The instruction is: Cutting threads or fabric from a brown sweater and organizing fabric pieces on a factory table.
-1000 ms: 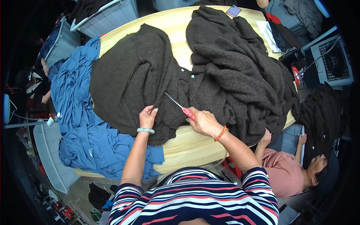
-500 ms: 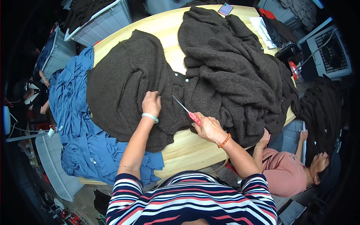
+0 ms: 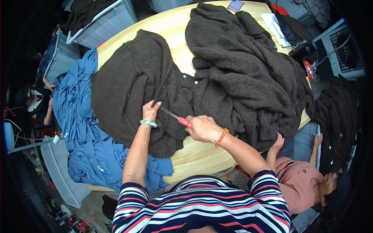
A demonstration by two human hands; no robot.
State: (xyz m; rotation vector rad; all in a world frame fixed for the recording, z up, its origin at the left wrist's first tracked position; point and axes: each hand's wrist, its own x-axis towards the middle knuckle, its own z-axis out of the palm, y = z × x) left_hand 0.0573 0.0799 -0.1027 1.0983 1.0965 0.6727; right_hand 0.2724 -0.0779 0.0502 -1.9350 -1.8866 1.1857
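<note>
Closely hemmed in by blue garments (image 3: 79, 112) heaped on the left and by a brown knit pile (image 3: 241, 73) on the right, with a phone (image 3: 235, 5), white sheets (image 3: 274, 28) and a dark cylinder (image 3: 301, 51) toward the far right. Between those heaps, note a brown knit garment (image 3: 120, 77), spread out and meeting the pile. Pinching a fold of it in the left grip (image 3: 150, 112); clutching a slim tool (image 3: 184, 122) by its pinkish handle in the right grip (image 3: 201, 128), with its tip near the left grip; cannot tell whether touching cloth. Leaning over a curved, pale wooden surface (image 3: 202, 161), mostly covered by knitwear, in a cluttered room shared with a person in pink (image 3: 293, 182) at the right, with one arm stretched toward the pile. Surrounded by grey bins: an upper-left bin (image 3: 110, 25) holding dark cloth (image 3: 87, 11), a lower-left bin (image 3: 64, 173) beside the blue garments.
</note>
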